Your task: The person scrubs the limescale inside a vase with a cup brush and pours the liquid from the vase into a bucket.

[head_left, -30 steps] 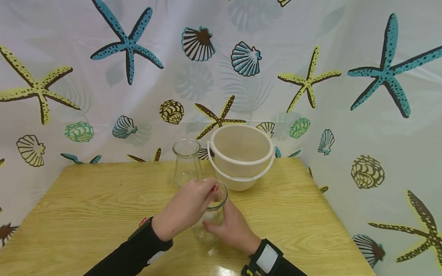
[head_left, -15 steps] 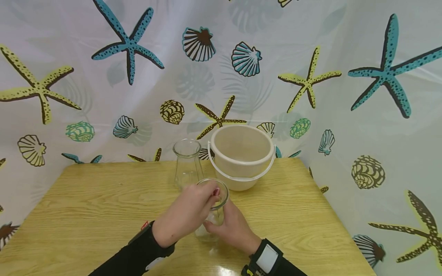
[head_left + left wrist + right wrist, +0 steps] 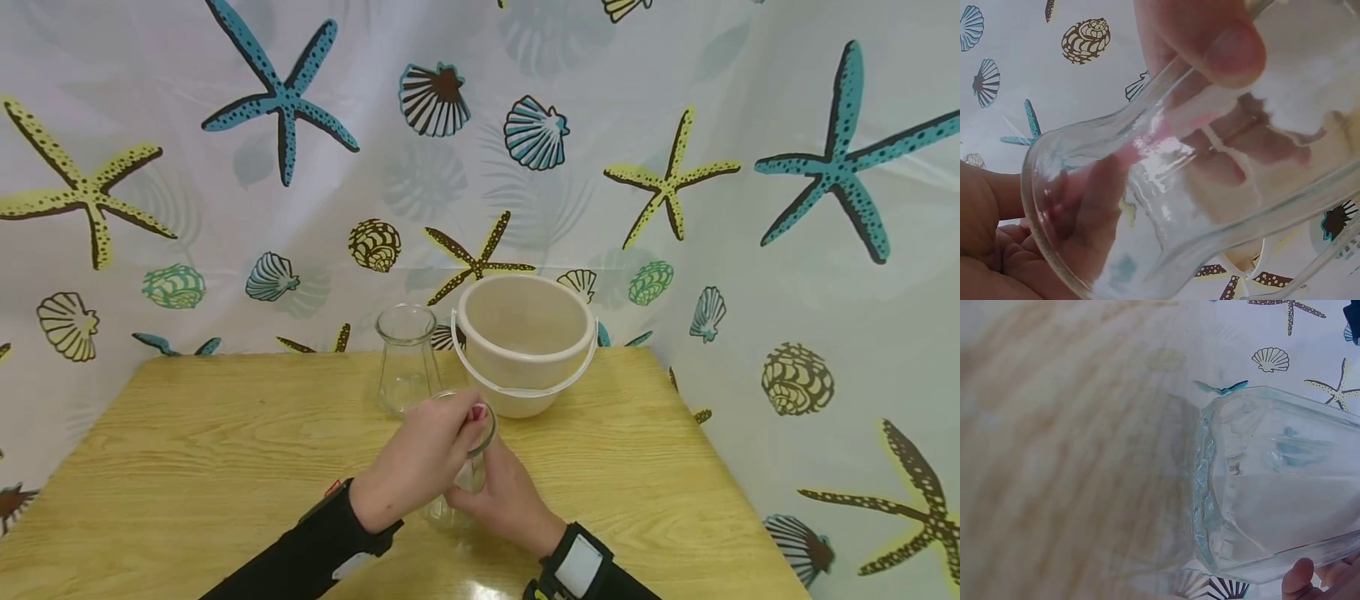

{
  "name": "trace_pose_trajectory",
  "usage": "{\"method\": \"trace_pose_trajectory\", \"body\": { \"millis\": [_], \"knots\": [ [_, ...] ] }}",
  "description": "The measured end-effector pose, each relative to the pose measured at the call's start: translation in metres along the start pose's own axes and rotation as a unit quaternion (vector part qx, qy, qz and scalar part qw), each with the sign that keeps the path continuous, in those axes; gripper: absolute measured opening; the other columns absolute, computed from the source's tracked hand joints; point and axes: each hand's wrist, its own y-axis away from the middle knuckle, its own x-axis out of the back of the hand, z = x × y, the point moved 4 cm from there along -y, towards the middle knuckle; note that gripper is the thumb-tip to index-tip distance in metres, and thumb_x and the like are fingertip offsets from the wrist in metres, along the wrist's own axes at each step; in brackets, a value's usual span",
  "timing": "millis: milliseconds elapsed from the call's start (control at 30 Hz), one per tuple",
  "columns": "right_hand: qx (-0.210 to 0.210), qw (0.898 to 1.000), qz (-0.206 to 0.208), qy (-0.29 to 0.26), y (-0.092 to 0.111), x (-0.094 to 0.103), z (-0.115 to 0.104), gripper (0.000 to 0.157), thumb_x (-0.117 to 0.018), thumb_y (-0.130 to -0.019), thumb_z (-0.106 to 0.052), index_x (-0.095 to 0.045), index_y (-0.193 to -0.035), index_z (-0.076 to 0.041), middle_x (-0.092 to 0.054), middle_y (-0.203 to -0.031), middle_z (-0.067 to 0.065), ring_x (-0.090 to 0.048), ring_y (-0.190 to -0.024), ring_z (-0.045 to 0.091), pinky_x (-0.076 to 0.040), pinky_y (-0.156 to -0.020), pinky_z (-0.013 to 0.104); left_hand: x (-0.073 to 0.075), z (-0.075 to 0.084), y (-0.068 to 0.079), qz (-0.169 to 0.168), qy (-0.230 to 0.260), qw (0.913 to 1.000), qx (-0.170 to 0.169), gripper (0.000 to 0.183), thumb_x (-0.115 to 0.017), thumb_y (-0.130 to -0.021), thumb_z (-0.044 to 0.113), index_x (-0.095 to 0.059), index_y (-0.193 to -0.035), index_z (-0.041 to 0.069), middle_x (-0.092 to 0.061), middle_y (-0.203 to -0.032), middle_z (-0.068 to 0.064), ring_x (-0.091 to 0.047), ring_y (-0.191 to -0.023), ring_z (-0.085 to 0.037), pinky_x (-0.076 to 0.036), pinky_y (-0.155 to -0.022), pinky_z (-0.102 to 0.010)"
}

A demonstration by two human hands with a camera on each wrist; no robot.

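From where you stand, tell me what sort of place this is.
Probably an indoor tabletop workspace, screened off: a wood-grained table, a sheet printed with starfish and shells behind it, and a pale bucket near its back edge. The room beyond is hidden.

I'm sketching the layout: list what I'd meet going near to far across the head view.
Sleeves → near vase, with left hand and right hand at it → far vase and bucket, roughly level → patterned cloth.
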Motion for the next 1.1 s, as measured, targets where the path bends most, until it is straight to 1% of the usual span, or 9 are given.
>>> {"method": "trace_pose_trajectory", "body": {
  "millis": [167,300,400,533,600,800,867,967,1100],
  "knots": [
    [0.0,1.0,-0.001,-0.011,0.001,-0.002,0.0,0.075,-0.072,-0.078,-0.035,-0.028,-0.139,-0.035,-0.047,-0.127,-0.016,-0.046,-0.111,0.003,-0.047,-0.089,0.036,-0.003,-0.004,-0.002,-0.005,-0.01,0.9999,-0.006,0.016,-0.058,-0.095,0.012,-0.051,-0.082,0.017,-0.046,-0.066,0.005,-0.043,-0.06,-0.007,-0.04,-0.051,-0.023],
    [-0.002,1.0,0.001,-0.003,0.001,-0.002,-0.001,0.077,-0.072,-0.079,-0.037,-0.027,-0.141,-0.036,-0.045,-0.131,-0.017,-0.043,-0.116,0.003,-0.045,-0.092,0.038,-0.004,-0.009,-0.004,-0.018,-0.027,0.9994,-0.015,0.012,-0.061,-0.093,0.009,-0.055,-0.085,0.015,-0.053,-0.07,0.005,-0.048,-0.064,-0.004,-0.046,-0.055,-0.022],
    [-0.005,1.0,0.002,-0.004,0.0,-0.001,-0.001,0.08,-0.073,-0.078,-0.038,-0.026,-0.142,-0.036,-0.044,-0.132,-0.017,-0.042,-0.117,0.003,-0.044,-0.094,0.038,-0.002,-0.012,-0.004,-0.013,-0.058,0.9978,-0.028,0.011,-0.063,-0.091,0.009,-0.056,-0.085,0.014,-0.054,-0.068,0.006,-0.049,-0.062,-0.003,-0.046,-0.053,-0.022],
    [-0.004,1.0,0.005,-0.009,0.0,-0.001,-0.001,0.083,-0.074,-0.076,-0.037,-0.026,-0.143,-0.036,-0.044,-0.134,-0.017,-0.042,-0.118,0.004,-0.043,-0.095,0.039,0.001,-0.013,-0.003,0.005,-0.11,0.9928,-0.047,0.016,-0.066,-0.09,0.014,-0.053,-0.08,0.016,-0.048,-0.061,0.008,-0.045,-0.053,-0.004,-0.04,-0.047,-0.023],
    [-0.004,1.0,0.006,-0.008,0.0,-0.001,-0.001,0.083,-0.075,-0.075,-0.036,-0.027,-0.143,-0.036,-0.044,-0.134,-0.017,-0.042,-0.118,0.004,-0.043,-0.095,0.04,0.002,-0.012,-0.001,0.009,-0.125,0.9907,-0.053,0.018,-0.068,-0.088,0.015,-0.052,-0.079,0.016,-0.048,-0.061,0.009,-0.044,-0.052,-0.004,-0.039,-0.046,-0.023],
    [-0.007,1.0,0.01,-0.003,0.0,-0.001,-0.001,0.085,-0.075,-0.072,-0.033,-0.028,-0.142,-0.036,-0.046,-0.131,-0.017,-0.043,-0.116,0.003,-0.044,-0.094,0.039,0.005,-0.005,0.003,-0.001,-0.13,0.9898,-0.058,0.016,-0.068,-0.087,0.013,-0.055,-0.078,0.013,-0.046,-0.059,0.009,-0.043,-0.049,-0.005,-0.037,-0.043,-0.021],
    [-0.008,1.0,0.011,-0.001,0.001,-0.001,-0.001,0.084,-0.075,-0.073,-0.033,-0.028,-0.142,-0.036,-0.046,-0.13,-0.017,-0.043,-0.116,0.003,-0.044,-0.094,0.039,0.006,-0.003,0.003,-0.004,-0.134,0.9894,-0.056,0.015,-0.067,-0.088,0.013,-0.055,-0.079,0.013,-0.044,-0.058,0.009,-0.041,-0.048,-0.006,-0.035,-0.042,-0.021],
    [-0.008,1.0,0.012,0.005,0.001,-0.001,-0.001,0.082,-0.075,-0.074,-0.035,-0.028,-0.141,-0.036,-0.047,-0.129,-0.016,-0.043,-0.115,0.003,-0.044,-0.093,0.039,0.007,0.002,0.005,-0.007,-0.149,0.9871,-0.059,0.012,-0.068,-0.087,0.011,-0.057,-0.082,0.012,-0.046,-0.058,0.009,-0.041,-0.048,-0.005,-0.036,-0.043,-0.022],
    [-0.007,1.0,0.012,0.013,0.001,0.0,-0.001,0.079,-0.075,-0.074,-0.036,-0.03,-0.139,-0.037,-0.048,-0.126,-0.016,-0.044,-0.113,0.003,-0.045,-0.092,0.038,0.008,0.008,0.007,-0.019,-0.161,0.9849,-0.061,0.012,-0.067,-0.088,0.01,-0.055,-0.086,0.012,-0.045,-0.058,0.009,-0.041,-0.048,-0.004,-0.035,-0.043,-0.021]
  ]
}}
